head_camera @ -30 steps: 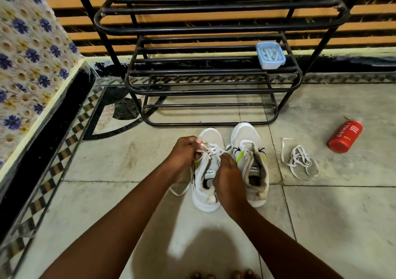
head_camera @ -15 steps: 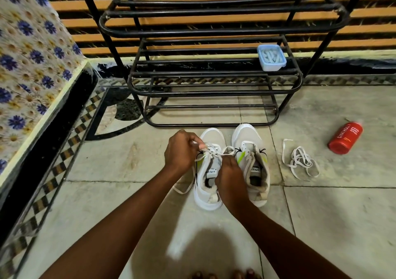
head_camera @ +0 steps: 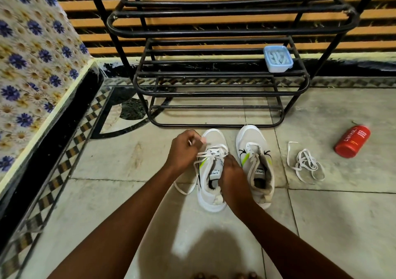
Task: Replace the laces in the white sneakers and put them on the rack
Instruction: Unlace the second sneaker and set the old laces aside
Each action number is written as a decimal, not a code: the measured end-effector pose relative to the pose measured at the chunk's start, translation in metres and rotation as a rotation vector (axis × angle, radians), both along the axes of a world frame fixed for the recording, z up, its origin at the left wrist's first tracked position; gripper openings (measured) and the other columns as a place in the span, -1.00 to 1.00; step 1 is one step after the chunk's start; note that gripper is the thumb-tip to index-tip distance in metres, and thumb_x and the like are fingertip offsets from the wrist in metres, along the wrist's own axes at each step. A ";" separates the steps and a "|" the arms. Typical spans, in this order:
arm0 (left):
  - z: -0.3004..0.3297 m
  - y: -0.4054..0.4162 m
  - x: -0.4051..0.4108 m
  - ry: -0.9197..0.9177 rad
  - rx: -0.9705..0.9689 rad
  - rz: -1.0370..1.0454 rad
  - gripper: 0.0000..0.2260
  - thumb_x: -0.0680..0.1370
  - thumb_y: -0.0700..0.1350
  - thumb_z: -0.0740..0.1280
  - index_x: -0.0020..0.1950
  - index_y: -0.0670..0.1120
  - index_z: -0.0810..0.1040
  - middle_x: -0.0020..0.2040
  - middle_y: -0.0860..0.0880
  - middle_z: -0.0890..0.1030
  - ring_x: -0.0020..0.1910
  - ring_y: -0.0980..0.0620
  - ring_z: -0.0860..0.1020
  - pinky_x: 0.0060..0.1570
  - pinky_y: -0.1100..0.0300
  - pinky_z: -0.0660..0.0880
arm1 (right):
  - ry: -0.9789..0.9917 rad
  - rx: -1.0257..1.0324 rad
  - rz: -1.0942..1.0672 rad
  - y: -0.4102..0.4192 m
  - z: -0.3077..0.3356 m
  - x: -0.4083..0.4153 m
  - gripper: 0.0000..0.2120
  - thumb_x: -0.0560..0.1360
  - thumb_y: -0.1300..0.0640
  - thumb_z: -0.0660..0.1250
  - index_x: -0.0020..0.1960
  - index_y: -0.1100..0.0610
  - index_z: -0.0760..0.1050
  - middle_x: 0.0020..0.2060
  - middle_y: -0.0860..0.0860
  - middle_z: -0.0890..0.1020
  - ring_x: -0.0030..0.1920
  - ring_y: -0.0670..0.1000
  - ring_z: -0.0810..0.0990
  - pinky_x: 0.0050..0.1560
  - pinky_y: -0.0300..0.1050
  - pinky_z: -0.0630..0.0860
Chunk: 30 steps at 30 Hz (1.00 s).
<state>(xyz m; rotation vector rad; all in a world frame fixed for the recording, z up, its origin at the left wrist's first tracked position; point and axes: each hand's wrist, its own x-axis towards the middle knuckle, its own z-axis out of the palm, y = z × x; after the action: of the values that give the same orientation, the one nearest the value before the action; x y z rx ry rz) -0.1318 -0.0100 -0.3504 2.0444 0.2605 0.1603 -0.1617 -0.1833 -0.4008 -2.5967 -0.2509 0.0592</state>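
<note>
White flat lace (head_camera: 211, 151), soft & limp, half-threaded thru left sneaker (head_camera: 211, 171) on floor. Left hand (head_camera: 182, 148) fingers pinching lace end, pulling up-left; right hand (head_camera: 230, 171) fingers curled at eyelets, grip hidden. Best taken by stiff tip. Rack (head_camera: 214, 90) just beyond.

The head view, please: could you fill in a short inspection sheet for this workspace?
Surface: pale tiled floor, patterned border on the left.
Job's things: two white sneakers, left sneaker partly laced, right sneaker beside it; black metal rack behind, holding no shoes.
Clutter: loose white laces; red bottle lying down; blue tub on the rack.
Grippers: left hand pinches a lace; right hand at the left sneaker's opening, grip hidden.
Cables: nothing seen.
Surroundings: floral cloth, slatted wall.
</note>
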 end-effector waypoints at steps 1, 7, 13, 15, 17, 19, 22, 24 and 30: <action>-0.003 0.002 -0.001 -0.005 0.133 -0.160 -0.95 0.52 -0.12 0.51 -0.11 0.00 0.68 -0.14 0.08 0.61 -0.13 0.15 0.56 -0.10 0.31 0.44 | 0.005 0.000 0.006 0.000 -0.001 0.001 -0.43 0.33 0.43 0.36 0.34 0.40 0.43 0.23 0.32 0.56 0.24 0.30 0.57 0.28 0.04 0.54; -0.007 0.001 0.000 -0.051 0.643 -0.408 -0.90 0.54 -0.21 0.46 -0.01 -0.03 0.64 0.04 0.03 0.52 0.05 -0.03 0.39 0.05 -0.02 0.46 | 0.025 -0.028 0.007 0.001 0.001 0.001 -0.42 0.32 0.40 0.37 0.34 0.39 0.43 0.22 0.32 0.56 0.23 0.30 0.58 0.28 0.05 0.53; 0.016 0.010 0.004 -0.028 0.408 0.082 -0.68 0.41 -0.43 0.15 -0.01 -0.06 0.40 -0.09 0.07 0.66 0.02 -0.08 0.62 0.06 0.03 0.38 | 0.016 -0.018 0.003 0.001 0.003 -0.002 -0.41 0.30 0.44 0.42 0.32 0.42 0.44 0.20 0.34 0.58 0.19 0.33 0.60 0.22 0.06 0.58; 0.017 0.014 0.010 -0.058 -0.076 0.253 -0.78 0.55 -0.43 0.11 -0.07 -0.11 0.37 -0.19 0.00 0.70 -0.11 -0.09 0.72 0.04 0.02 0.59 | 0.037 -0.022 -0.008 0.002 0.006 -0.003 -0.48 0.27 0.45 0.43 0.22 0.40 0.47 0.09 0.32 0.60 0.07 0.33 0.63 0.05 0.04 0.60; 0.021 0.008 0.015 -0.031 -0.585 0.408 -0.77 0.65 -0.39 0.06 -0.08 -0.10 0.33 -0.26 -0.11 0.62 -0.34 -0.08 0.68 -0.08 -0.05 0.63 | 0.055 -0.010 -0.009 0.001 0.008 -0.004 -0.52 0.24 0.45 0.43 0.15 0.37 0.47 0.05 0.30 0.60 0.01 0.32 0.63 -0.01 0.03 0.58; 0.026 0.006 0.015 -0.044 -0.763 0.436 -0.72 0.64 -0.41 0.00 -0.08 -0.08 0.32 -0.31 -0.10 0.46 -0.48 0.03 0.45 -0.37 0.10 0.48 | 0.039 -0.015 -0.005 0.001 0.008 -0.004 -0.46 0.25 0.44 0.44 0.24 0.39 0.46 0.14 0.31 0.59 0.11 0.32 0.62 0.08 0.02 0.57; 0.018 0.020 0.010 -0.132 -0.353 0.253 -0.78 0.64 -0.31 0.10 -0.11 -0.03 0.35 -0.33 -0.05 0.46 -0.43 0.03 0.35 -0.42 0.19 0.31 | 0.017 0.011 -0.013 0.000 0.005 -0.002 -0.41 0.32 0.44 0.37 0.35 0.43 0.42 0.24 0.35 0.55 0.22 0.34 0.57 0.23 0.06 0.54; 0.012 0.031 0.008 -0.112 -0.008 0.035 -0.86 0.62 -0.23 0.27 -0.09 -0.02 0.46 -0.27 -0.02 0.60 -0.33 -0.01 0.53 -0.27 0.13 0.48 | 0.010 0.026 -0.014 0.001 0.004 -0.002 -0.40 0.31 0.46 0.35 0.36 0.44 0.41 0.25 0.36 0.54 0.23 0.35 0.57 0.23 0.08 0.56; 0.005 0.018 0.001 0.051 0.570 -0.429 -0.96 0.54 -0.01 0.51 -0.05 0.05 0.74 -0.16 0.17 0.59 -0.04 0.05 0.41 -0.05 0.09 0.47 | -0.022 0.022 -0.032 0.004 0.008 -0.004 -0.43 0.32 0.48 0.32 0.34 0.38 0.43 0.15 0.32 0.58 0.11 0.33 0.61 0.09 0.09 0.60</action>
<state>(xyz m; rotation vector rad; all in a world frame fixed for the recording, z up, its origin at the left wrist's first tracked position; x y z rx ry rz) -0.1306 0.0084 -0.3455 2.6176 -0.2244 -0.0982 -0.1653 -0.1793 -0.3928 -2.5797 -0.2162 0.0169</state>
